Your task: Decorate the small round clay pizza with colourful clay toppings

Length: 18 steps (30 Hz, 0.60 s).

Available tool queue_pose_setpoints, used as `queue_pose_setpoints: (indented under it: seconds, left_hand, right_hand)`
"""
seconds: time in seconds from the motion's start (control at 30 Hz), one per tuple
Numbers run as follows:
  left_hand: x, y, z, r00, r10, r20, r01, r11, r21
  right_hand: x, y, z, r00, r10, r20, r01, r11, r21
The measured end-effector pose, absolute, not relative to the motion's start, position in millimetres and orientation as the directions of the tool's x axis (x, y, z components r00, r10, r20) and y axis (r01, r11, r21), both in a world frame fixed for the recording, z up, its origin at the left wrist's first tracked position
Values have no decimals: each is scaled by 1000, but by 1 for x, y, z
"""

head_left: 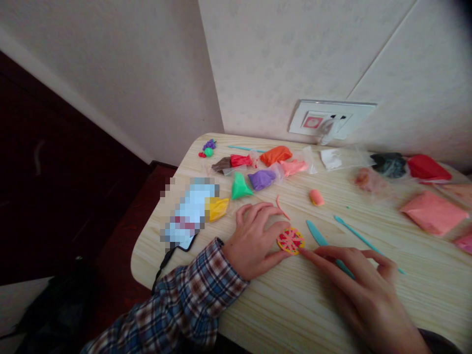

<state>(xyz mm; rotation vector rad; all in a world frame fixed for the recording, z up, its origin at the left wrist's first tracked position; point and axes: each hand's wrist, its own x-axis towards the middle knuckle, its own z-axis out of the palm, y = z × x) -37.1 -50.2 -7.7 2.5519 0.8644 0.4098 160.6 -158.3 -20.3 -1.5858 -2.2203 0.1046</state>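
A small round clay piece (291, 241) lies flat on the table, with a yellow rim, red middle, pink strips and green specks, rather like a pizza. My left hand (254, 241) rests beside it, with thumb and forefinger holding its left edge. One outstretched finger of my right hand (363, 290) touches its right edge. The other fingers of that hand are bent and apart. A teal clay knife (316, 233) passes under the right hand and appears to lie on the table. Behind it lies a thin blue modelling tool (363, 238). A thin pink clay strip (282, 208) is near my left fingertips.
Bags of clay, among them green (240, 187), purple (262, 180), orange (276, 155) and pink (434, 212), lie across the back and right. A blurred-out phone (190, 211) with a cable is at left. A pink clay lump (316, 197) and small clay grapes (209, 144) stand apart.
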Motion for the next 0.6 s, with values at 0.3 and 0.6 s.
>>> queue_pose_setpoints:
  seconds: [0.3, 0.6]
  left_hand:
    - [-37, -50, -7, 763, 632, 138, 509, -719, 473]
    - [-36, -49, -6, 763, 632, 138, 505, -715, 482]
  right_hand:
    - [159, -160, -20, -242, 932, 271, 887, 325, -328]
    - [153, -157, -16, -170, 944, 283, 867, 280, -413]
